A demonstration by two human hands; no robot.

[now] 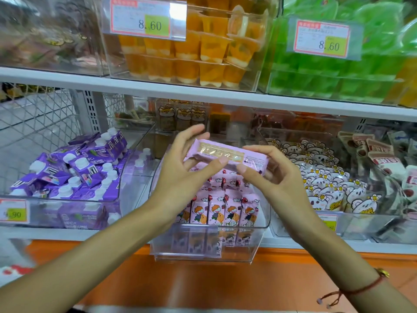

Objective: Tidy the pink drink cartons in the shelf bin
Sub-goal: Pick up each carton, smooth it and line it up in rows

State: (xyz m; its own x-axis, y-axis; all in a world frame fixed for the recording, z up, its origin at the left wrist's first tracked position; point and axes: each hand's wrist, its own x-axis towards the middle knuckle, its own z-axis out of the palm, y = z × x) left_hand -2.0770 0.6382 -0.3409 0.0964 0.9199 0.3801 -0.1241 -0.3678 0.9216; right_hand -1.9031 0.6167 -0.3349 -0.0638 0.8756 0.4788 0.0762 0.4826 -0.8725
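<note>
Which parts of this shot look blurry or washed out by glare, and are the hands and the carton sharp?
Head view: the held pink carton, left hand and right hand are fairly sharp; the top-left bin is smeared with blur; glare whitens the left 8.60 price tag; the shelf edge bows from wide-angle distortion; the green packs look soft.

You are in a shop. White shelves (203,89) hold clear bins (209,245) full of the same snacks and drinks, lots of each kind. Price tags (144,18) with numbers like 8.60 hang on the bins. Orange jelly cups (191,55) sit up top, purple drink cartons (74,168) lower down.
</note>
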